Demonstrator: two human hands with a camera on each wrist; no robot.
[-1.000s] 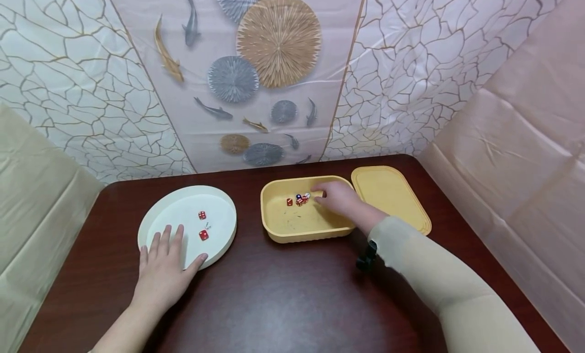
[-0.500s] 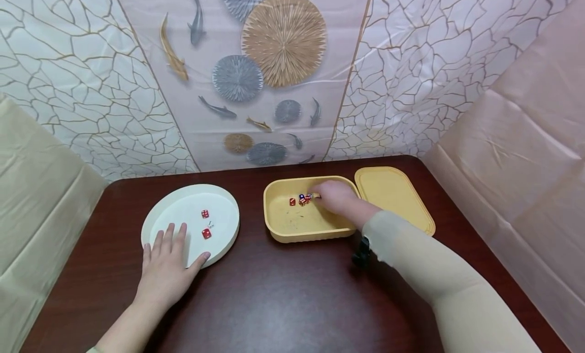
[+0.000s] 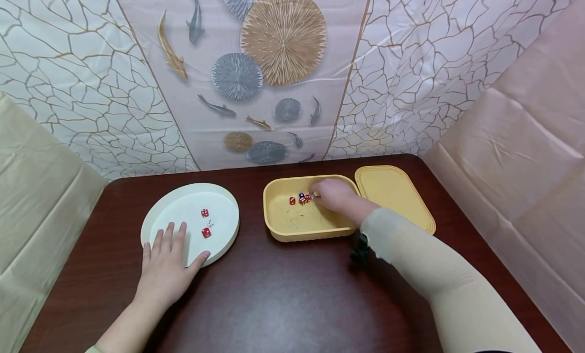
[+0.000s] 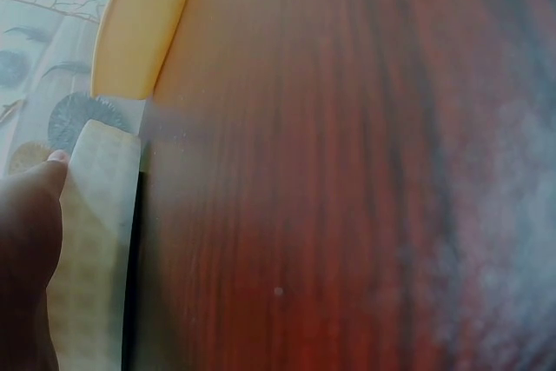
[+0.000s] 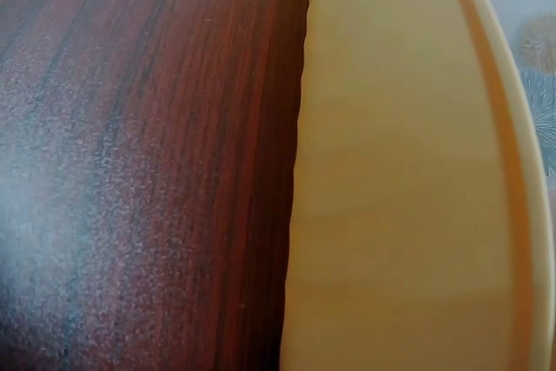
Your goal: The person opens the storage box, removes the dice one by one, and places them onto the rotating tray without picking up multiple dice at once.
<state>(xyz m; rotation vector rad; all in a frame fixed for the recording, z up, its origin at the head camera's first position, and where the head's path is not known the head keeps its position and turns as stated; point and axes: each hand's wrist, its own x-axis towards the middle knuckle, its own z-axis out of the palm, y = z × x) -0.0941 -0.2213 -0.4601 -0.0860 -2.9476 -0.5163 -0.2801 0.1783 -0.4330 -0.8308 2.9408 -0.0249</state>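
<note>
My left hand point(image 3: 165, 269) rests with straight, spread fingers over the near-left rim of a round white tray point(image 3: 160, 211); its thumb lies along the outer rim. Inside are a red die point(image 3: 204, 213), another red die point(image 3: 206, 232) and a white die point(image 3: 210, 223) that blends into the floor. My right hand point(image 3: 337, 194) reaches into a yellow rectangular box point(image 3: 283, 225), fingers curled, pinching a white die point(image 3: 312, 195) mostly covered by the fingertips. Beside it sit a blue die point(image 3: 301, 196) and clustered red dice point(image 3: 303, 200); a separate red die point(image 3: 292, 200) lies left.
A yellow lid point(image 3: 395, 198) lies flat right of the box. The dark wooden table point(image 3: 274, 292) ends at a patterned cloth backdrop point(image 3: 283, 129), with plain cloth at both sides. In the right wrist view the box's outer wall point(image 5: 400, 171) fills the right half.
My right hand has moved slightly left and lower in the box, and its fingertips have closed over the white die. My left hand stays on the tray. The head view has shifted slightly.
</note>
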